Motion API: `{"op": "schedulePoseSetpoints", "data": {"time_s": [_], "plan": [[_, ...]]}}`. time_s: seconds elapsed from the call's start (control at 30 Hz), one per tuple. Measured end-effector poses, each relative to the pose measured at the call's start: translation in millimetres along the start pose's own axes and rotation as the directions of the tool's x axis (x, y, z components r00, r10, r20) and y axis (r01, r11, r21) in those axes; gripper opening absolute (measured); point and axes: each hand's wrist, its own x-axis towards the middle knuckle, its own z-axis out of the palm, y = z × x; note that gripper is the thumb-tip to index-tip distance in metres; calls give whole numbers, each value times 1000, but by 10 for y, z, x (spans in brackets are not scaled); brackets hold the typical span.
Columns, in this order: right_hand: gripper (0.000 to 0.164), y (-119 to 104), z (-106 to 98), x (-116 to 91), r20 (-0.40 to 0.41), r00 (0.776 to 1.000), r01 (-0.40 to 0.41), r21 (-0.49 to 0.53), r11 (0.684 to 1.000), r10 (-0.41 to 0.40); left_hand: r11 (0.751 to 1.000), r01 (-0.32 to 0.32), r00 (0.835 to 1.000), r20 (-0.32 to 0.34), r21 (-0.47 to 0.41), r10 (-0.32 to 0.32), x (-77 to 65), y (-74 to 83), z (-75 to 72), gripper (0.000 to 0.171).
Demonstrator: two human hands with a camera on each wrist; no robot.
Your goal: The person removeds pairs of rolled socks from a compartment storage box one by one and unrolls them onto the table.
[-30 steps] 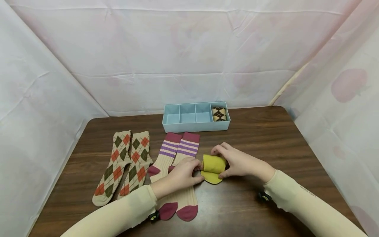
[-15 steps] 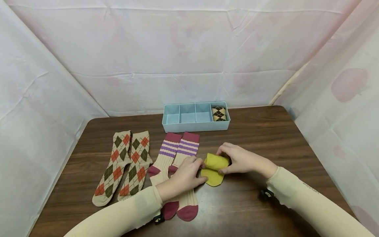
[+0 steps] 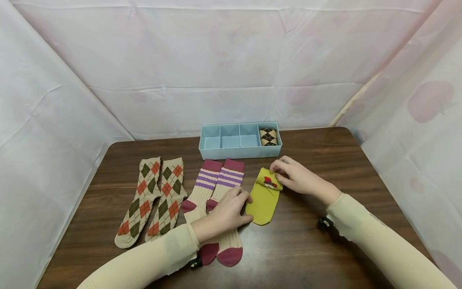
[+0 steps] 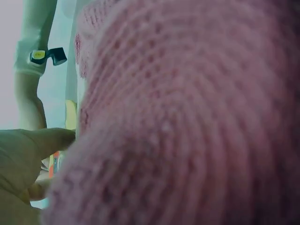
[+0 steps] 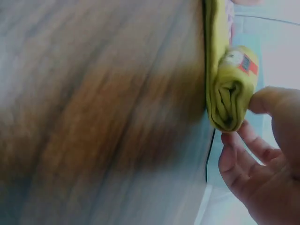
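A yellow sock (image 3: pixel 264 204) lies on the table, its near part flat and its far end rolled up with a red and dark motif showing. My right hand (image 3: pixel 298 176) holds the right end of that roll; in the right wrist view, the thumb (image 5: pixel 272 101) touches one side, with fingers bent at the other. My left hand (image 3: pixel 225 212) rests over the striped socks (image 3: pixel 229 249), fingertips at the yellow sock's left edge. Close burgundy knit (image 4: pixel 178 117) fills most of the left wrist view, hiding the fingertips' contact.
A light blue tray (image 3: pixel 240 152) with several compartments stands at the back; its rightmost compartment holds a rolled brown and cream argyle sock bundle (image 3: pixel 268 137). Two beige argyle socks (image 3: pixel 138 196) lie flat at the left. White curtains (image 3: pixel 216 60) enclose the table (image 3: pixel 325 160).
The yellow sock's roll has loosened and shifted away from me, leaving more flat fabric and exposing the motif. My right hand has moved forward with it; my left hand stays nearly in place.
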Motion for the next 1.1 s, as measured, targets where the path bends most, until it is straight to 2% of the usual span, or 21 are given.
{"op": "schedulePoseSetpoints", "data": {"time_s": [0.03,0.13,0.2,0.3,0.37,0.5,0.6,0.67,0.77,0.9,1.03,1.1], "plan": [[14,-7,3,4,5,1000,1,-18,1000,0,1000,15,1000,16,-2,-15,8,20,-27,47],[18,-84,-16,13,56,996,-65,-55,996,68,998,57,995,78,2,-57,42,76,-108,56],[30,-100,-26,14,91,988,-120,-62,991,126,997,75,992,105,-8,-74,69,73,-124,56],[48,-112,-40,23,128,975,-177,-63,982,183,995,92,990,113,-30,-88,111,55,-135,51],[51,-111,-42,27,144,969,-196,-47,979,201,994,97,990,108,-42,-92,133,44,-132,48],[46,-121,-26,30,202,960,-205,39,978,194,994,97,990,104,-49,-92,141,45,-135,46],[43,-132,-5,34,268,949,-203,110,973,167,995,95,988,124,-40,-89,106,50,-137,50],[41,-128,7,37,289,945,-194,121,973,153,995,91,986,146,-40,-85,68,54,-139,52],[33,-103,-3,38,259,955,-174,82,981,147,997,75,984,168,-37,-68,22,64,-138,56],[27,-61,-41,42,161,976,-153,38,987,145,999,43,985,169,-6,-41,2,79,-135,58],[25,-29,-69,33,76,991,-108,10,994,106,999,12,984,177,42,-19,-1,99,-147,58],[23,-21,-76,24,65,994,-85,-21,996,86,998,1,983,186,61,-13,-3,113,-162,58]]}}
